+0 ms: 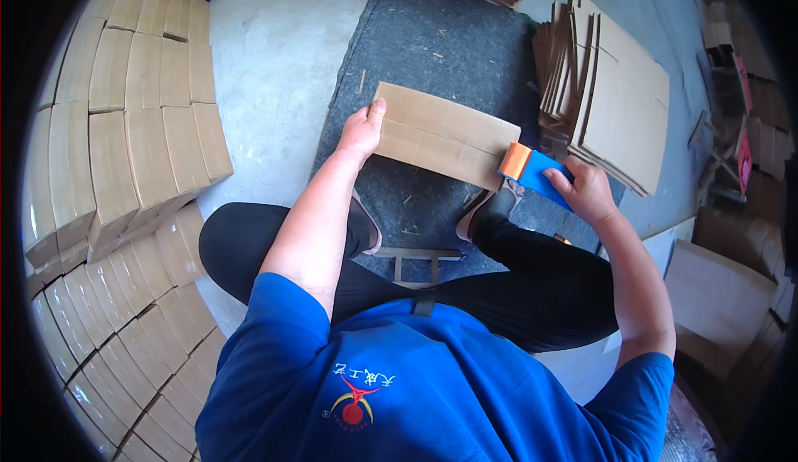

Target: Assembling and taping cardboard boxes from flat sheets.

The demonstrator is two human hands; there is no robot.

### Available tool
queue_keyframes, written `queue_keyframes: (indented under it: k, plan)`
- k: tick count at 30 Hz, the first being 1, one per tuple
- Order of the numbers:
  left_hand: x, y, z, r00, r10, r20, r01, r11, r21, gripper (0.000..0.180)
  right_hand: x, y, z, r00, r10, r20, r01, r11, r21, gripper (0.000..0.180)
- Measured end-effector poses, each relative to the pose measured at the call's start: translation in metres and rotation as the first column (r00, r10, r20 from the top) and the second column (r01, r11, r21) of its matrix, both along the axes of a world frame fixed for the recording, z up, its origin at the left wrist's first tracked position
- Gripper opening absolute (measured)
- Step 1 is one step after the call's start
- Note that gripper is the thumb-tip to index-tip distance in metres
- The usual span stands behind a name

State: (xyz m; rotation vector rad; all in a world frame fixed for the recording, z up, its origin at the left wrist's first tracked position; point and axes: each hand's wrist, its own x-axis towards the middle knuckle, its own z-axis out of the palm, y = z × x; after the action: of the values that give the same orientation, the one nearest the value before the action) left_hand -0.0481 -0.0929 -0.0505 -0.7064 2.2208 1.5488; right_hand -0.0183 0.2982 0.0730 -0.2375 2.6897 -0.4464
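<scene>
A brown cardboard box (445, 133) lies on a dark grey felt mat (432, 42) in front of me. My left hand (362, 129) grips its left end, thumb on top. My right hand (586, 189) holds a blue tape dispenser (544, 175) whose orange roller end (515, 161) presses against the box's right end. A strip of clear tape runs along the seam across the box top.
Stacked taped cardboard boxes (141, 113) stand in rows at my left. A pile of flat unfolded cartons (611, 88) lies at the right of the mat. More cardboard (719, 296) rests at the right. My crossed legs in black trousers (532, 283) sit on the concrete floor (274, 38).
</scene>
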Motion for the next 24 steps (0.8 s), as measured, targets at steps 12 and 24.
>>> queue_keyframes:
  k: [12, 24]
  plan:
    - [0.006, 0.048, 0.013, 0.848, -0.485, -0.214, 0.034, 0.452, -0.892, 0.052, -0.006, 0.017, -0.026, 0.992, -0.012, 0.129, 0.014, 1.000, -0.017, 0.059]
    - [0.047, 0.181, 0.053, 0.586, -0.809, -0.036, 0.537, 0.421, -0.731, 0.096, -0.002, 0.022, -0.029, 0.997, -0.019, 0.072, 0.025, 0.997, -0.078, 0.054]
